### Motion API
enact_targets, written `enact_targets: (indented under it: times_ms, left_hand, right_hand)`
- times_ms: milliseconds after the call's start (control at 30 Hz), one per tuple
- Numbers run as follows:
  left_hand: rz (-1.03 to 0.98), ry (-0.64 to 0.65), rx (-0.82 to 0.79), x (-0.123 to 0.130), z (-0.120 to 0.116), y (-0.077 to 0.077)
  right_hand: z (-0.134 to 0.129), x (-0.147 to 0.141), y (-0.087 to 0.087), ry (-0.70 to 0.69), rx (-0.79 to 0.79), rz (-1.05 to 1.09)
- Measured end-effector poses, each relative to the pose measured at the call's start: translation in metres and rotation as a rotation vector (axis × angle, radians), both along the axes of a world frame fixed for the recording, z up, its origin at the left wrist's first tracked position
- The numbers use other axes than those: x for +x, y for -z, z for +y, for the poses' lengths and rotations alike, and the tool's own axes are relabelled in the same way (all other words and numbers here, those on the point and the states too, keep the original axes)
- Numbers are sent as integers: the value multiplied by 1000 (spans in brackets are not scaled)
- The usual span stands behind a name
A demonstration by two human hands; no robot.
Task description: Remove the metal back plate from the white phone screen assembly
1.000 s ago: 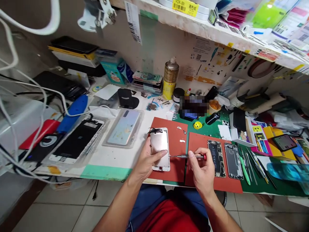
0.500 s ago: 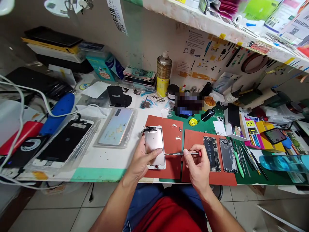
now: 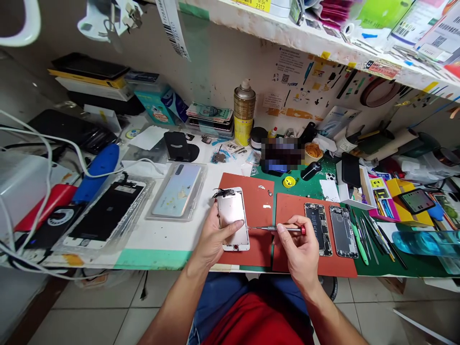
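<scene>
My left hand (image 3: 215, 235) is closed around a white phone screen assembly (image 3: 232, 211), thumb across its metal back plate. Dark flex cables stick out at its top, and a round home button shows at the bottom. Between the fingers of my right hand (image 3: 300, 244) is a thin screwdriver (image 3: 268, 228) with a red end. Its tip points left at the screen's right edge; whether it touches cannot be made out. Just right of that hand lie an opened phone body (image 3: 318, 227) with its battery and boards, and an emptier phone housing (image 3: 343, 232).
Beneath my hands are two reddish-brown mats (image 3: 258, 201). Tweezers and a green pry tool (image 3: 360, 244) lie to the right, beyond them a blue bottle (image 3: 424, 243). A bagged phone (image 3: 178, 190) and a black screen (image 3: 106, 211) lie left. A spray can (image 3: 244, 112) stands behind; a shelf (image 3: 287, 33) overhangs.
The view has shifted slightly, so most things sit a little further right. The screwdriver tip is slightly further from the screen's edge. Both hands keep their holds.
</scene>
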State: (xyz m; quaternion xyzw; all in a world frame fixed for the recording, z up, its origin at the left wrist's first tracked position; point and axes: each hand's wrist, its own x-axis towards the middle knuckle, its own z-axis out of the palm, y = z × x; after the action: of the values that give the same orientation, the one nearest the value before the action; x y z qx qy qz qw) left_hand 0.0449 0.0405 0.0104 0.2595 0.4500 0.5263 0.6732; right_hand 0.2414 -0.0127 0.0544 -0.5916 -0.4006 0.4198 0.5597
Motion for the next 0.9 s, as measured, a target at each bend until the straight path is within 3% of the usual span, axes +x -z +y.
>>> enact_targets:
  times_ms: [200,367,633,900]
  left_hand:
    - [17,19,-20,0,1,-4]
    - [108,48,-1,8,15,-13]
    - [136,155,64,14,48,-6]
    - [176,225,20,18,59,-8]
  right_hand:
    - [7,8,7,62,41,-192]
    - [22,8,12,47,82,-391]
    - [37,2,18,-14,62,-394]
    - [44,3,21,4,77,-434]
